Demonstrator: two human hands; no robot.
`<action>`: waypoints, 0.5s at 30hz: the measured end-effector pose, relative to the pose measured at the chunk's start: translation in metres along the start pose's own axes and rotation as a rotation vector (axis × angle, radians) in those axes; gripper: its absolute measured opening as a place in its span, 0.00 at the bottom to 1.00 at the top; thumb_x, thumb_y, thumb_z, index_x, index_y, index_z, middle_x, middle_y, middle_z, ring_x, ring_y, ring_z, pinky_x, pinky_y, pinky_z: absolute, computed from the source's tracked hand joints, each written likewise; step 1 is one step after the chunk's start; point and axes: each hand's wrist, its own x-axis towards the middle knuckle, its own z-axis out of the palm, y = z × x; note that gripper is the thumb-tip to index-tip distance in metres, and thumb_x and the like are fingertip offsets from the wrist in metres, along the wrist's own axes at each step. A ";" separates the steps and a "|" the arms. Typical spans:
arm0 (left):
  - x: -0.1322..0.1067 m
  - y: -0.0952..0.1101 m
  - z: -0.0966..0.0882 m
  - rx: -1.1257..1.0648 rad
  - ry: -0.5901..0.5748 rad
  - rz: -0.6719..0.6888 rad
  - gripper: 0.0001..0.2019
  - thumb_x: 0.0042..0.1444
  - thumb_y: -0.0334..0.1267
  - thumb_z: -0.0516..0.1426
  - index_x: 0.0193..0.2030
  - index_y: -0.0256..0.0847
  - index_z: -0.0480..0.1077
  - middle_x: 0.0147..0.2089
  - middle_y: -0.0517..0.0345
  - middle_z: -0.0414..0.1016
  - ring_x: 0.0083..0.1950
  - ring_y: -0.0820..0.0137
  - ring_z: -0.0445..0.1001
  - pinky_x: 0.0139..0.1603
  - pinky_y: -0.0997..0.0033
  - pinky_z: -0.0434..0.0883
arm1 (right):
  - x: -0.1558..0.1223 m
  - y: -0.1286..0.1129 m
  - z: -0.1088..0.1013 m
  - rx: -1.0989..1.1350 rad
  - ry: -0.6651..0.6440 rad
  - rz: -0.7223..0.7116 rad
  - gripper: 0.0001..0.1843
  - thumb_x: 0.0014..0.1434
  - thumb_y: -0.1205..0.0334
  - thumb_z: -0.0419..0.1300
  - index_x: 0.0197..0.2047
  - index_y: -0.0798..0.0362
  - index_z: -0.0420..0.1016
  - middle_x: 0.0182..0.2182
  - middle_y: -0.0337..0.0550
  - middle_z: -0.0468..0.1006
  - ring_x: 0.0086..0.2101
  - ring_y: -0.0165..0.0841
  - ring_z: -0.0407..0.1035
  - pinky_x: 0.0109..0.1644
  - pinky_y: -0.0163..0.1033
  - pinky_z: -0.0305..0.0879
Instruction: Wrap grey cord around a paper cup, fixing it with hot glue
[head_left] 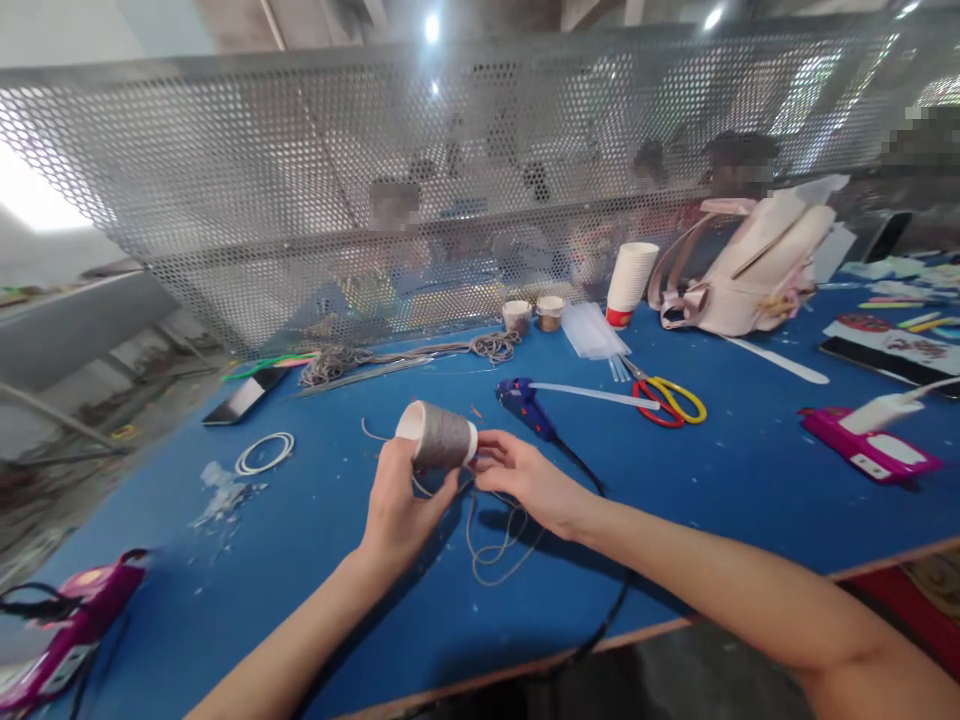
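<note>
A white paper cup (444,436) lies on its side in the air above the table, its open mouth facing left. Grey cord covers its wall, leaving a white band bare at the base end. My left hand (401,505) grips the cup from below near the mouth, thumb along its underside. At the base, the bent fingers of my right hand (525,478) touch the cup; whether they also pinch cord is hidden. Loose grey cord (491,580) hangs in loops below the hands onto the table. A blue hot glue gun (525,405) with a glue stick lies just beyond.
Red-and-yellow scissors (679,402), a stack of paper cups (630,285), two wrapped cups and grey cord bundles (334,365) lie at the back. Pink power strips (866,445) sit on both sides. A pale backpack (750,270) stands before a perforated metal screen (300,180).
</note>
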 end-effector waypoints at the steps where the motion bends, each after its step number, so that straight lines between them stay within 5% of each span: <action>1: 0.000 0.001 0.000 0.003 0.003 0.011 0.09 0.52 0.39 0.58 0.35 0.43 0.61 0.30 0.62 0.63 0.32 0.69 0.66 0.34 0.69 0.66 | 0.000 0.002 0.004 0.062 -0.015 0.024 0.21 0.44 0.76 0.59 0.43 0.54 0.71 0.43 0.44 0.78 0.43 0.31 0.73 0.54 0.41 0.66; 5: 0.000 0.002 0.000 0.017 -0.008 0.015 0.08 0.53 0.38 0.57 0.37 0.42 0.61 0.30 0.62 0.63 0.32 0.69 0.66 0.33 0.69 0.65 | -0.002 0.006 0.009 0.195 -0.046 0.174 0.17 0.43 0.73 0.61 0.40 0.55 0.70 0.33 0.38 0.75 0.27 0.26 0.71 0.37 0.38 0.71; 8: 0.000 0.004 -0.002 0.026 -0.048 -0.033 0.09 0.53 0.39 0.58 0.39 0.41 0.62 0.32 0.60 0.65 0.33 0.68 0.68 0.32 0.69 0.66 | -0.005 0.007 0.004 0.014 -0.031 0.235 0.12 0.47 0.70 0.62 0.37 0.56 0.69 0.27 0.34 0.72 0.19 0.24 0.63 0.27 0.35 0.65; 11: -0.003 0.005 -0.003 0.033 -0.102 -0.088 0.14 0.52 0.39 0.58 0.45 0.39 0.64 0.36 0.56 0.70 0.33 0.68 0.69 0.33 0.68 0.67 | -0.010 0.005 -0.003 -0.449 -0.002 0.031 0.03 0.52 0.69 0.62 0.32 0.56 0.71 0.22 0.33 0.69 0.20 0.24 0.60 0.27 0.34 0.59; 15: -0.005 0.008 -0.006 -0.046 -0.214 -0.213 0.24 0.52 0.42 0.58 0.54 0.37 0.62 0.44 0.50 0.73 0.35 0.67 0.72 0.34 0.68 0.69 | -0.016 0.005 -0.011 -0.854 0.032 -0.422 0.05 0.58 0.70 0.59 0.31 0.55 0.74 0.27 0.38 0.72 0.27 0.28 0.65 0.33 0.34 0.61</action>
